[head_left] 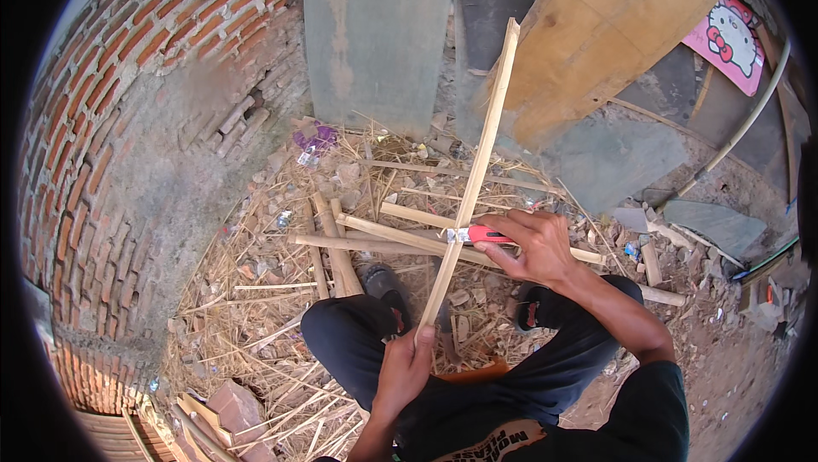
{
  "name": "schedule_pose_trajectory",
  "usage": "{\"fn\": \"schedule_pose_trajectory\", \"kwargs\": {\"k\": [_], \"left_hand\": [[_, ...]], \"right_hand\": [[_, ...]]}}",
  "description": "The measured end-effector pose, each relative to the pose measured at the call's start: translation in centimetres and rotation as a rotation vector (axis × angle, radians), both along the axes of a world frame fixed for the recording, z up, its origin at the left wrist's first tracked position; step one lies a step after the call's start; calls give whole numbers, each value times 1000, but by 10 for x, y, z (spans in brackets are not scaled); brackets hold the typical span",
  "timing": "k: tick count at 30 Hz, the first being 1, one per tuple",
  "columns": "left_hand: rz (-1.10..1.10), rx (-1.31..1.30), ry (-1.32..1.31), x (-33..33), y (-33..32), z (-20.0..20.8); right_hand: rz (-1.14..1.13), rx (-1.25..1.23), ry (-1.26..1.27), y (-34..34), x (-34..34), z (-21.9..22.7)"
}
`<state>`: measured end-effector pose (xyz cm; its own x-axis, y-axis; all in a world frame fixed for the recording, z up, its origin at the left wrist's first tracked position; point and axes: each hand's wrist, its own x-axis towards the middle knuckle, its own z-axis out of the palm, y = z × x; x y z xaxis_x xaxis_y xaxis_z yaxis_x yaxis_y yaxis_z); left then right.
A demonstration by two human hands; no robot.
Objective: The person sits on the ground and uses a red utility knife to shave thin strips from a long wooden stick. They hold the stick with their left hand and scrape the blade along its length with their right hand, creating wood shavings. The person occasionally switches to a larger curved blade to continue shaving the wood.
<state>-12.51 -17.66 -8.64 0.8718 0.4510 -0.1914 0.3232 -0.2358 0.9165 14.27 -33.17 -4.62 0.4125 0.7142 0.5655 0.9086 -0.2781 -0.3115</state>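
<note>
The left hand (402,374) is closed around the lower end of a long, pale wooden stick (488,138), its thumb lying along the wood. The stick slants up and away in front of the person, leaning to the right, its far end in front of the tall boards. The right hand (540,245) grips a red cutter knife (487,234), with the fingers over the top of the handle and the knife pointing left. Its blade (457,235) lies across the stick, touching it a little below the middle. Under the knife, several loose pieces of wood (392,234) lie crossed on the ground, among straw (264,338), stone chips and scraps, with a purple wrapper (317,135) farther off. The person's knees, in dark trousers (345,334), are bent and spread on either side of the stick, and a dark shoe (388,289) shows beside the left knee. A worn brick wall (89,172) rises on the left. At the back stand a grey panel (375,53) and a large brown board (613,31), the board tilted; to their right are a pink picture sheet (750,80) and a pale hose (757,118).
</note>
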Motion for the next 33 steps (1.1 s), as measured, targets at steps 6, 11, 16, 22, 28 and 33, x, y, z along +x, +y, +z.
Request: {"fn": "schedule_pose_trajectory", "kwargs": {"k": [6, 11, 16, 22, 28, 33], "left_hand": [[34, -3, 38, -6, -2, -1], [-7, -15, 108, -28, -10, -4], [-9, -18, 124, -40, -8, -8], [25, -12, 168, -52, -6, -9], [51, -8, 196, -63, -3, -11], [77, 19, 192, -72, 0, -13]], "right_hand": [[-41, 41, 13, 5, 5, 7], [-158, 93, 18, -2, 51, 16], [-194, 82, -12, 1, 78, 21], [-231, 6, 31, 15, 94, 21], [-175, 82, -73, 33, 117, 11], [-193, 15, -73, 45, 129, 12]]}}
